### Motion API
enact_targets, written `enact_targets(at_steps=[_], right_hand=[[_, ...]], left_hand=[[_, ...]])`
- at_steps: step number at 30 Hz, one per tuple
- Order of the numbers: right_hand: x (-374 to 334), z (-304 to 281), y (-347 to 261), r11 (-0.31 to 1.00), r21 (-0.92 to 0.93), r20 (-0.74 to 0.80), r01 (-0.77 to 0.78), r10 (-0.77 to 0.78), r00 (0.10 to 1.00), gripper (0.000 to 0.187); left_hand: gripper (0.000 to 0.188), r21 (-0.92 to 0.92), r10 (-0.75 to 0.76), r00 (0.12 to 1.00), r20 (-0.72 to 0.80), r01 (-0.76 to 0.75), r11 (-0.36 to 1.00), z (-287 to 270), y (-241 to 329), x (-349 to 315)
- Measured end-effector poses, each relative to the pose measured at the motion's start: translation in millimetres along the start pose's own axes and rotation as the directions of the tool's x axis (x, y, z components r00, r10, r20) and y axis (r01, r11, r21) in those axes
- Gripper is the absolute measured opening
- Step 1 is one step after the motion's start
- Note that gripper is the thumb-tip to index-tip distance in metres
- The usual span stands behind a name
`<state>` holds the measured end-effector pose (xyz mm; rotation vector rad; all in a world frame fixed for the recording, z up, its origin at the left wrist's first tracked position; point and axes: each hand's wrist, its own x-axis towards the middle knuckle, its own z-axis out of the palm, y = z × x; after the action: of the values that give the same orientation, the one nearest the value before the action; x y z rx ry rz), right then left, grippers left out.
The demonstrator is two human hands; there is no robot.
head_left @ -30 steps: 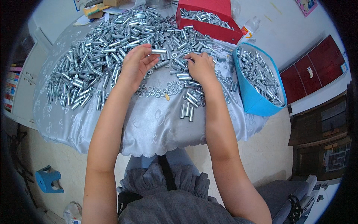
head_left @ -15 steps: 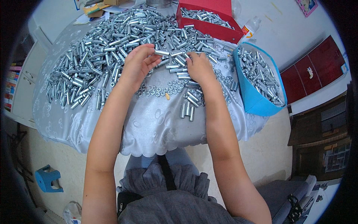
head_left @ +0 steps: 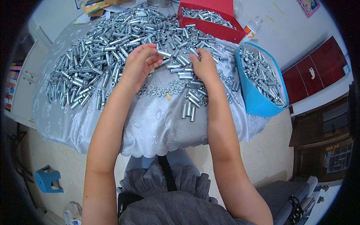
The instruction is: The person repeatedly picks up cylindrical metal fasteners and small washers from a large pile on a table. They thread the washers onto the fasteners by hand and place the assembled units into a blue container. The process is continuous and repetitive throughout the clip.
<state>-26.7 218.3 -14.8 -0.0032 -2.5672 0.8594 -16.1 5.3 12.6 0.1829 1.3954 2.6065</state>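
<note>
My left hand (head_left: 141,63) pinches a silver metal sleeve (head_left: 164,54) between thumb and fingertips; the sleeve points right. A short way to the right, my right hand (head_left: 204,66) has thumb and forefinger closed about another shiny sleeve (head_left: 193,51). Behind both hands spreads a big heap of metal sleeves and bolts (head_left: 108,48). Beneath them, small round nuts (head_left: 173,87) lie scattered on the pale tablecloth (head_left: 150,123). Beside my right wrist are several loose sleeves (head_left: 188,111), some lying side by side.
At the right edge of the table stands a blue fabric bin (head_left: 262,107) full of metal parts. An open red box (head_left: 221,31) at the back holds more, with a clear bottle (head_left: 253,26) next to it. A blue stool (head_left: 48,180) is on the floor at left.
My right hand has shifted slightly right, away from the left hand, and a sleeve now shows at its fingertips. The left hand stays nearly in place, its sleeve tilted slightly more.
</note>
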Motion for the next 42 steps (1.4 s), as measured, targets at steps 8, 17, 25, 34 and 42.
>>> enact_targets(at_steps=[8,17,25,34,42], right_hand=[[4,-21,-25,0.558,0.714,0.345,-0.422,0.245,0.906,0.018],[1,-24,-34,0.379,0.827,0.381,-0.415,0.165,0.910,0.015],[0,-7,-40,0.724,0.681,-0.092,0.109,-0.063,0.994,0.021],[-11,-18,-61,0.381,0.925,0.022,0.009,-0.076,0.997,0.019],[-15,-14,-63,0.401,0.915,0.010,0.047,-0.139,0.990,0.018]], left_hand=[[0.033,0.069,-0.023,0.999,0.029,0.021,0.997,1,-1,0],[0.033,0.156,0.061,0.998,0.004,-0.061,0.986,3,-6,1],[0.038,0.385,0.425,0.890,0.164,-0.454,0.803,7,-16,-1],[0.052,0.441,0.392,0.879,0.272,-0.476,0.761,12,-21,-7],[0.055,0.484,0.392,0.871,0.296,-0.491,0.725,14,-21,-10]])
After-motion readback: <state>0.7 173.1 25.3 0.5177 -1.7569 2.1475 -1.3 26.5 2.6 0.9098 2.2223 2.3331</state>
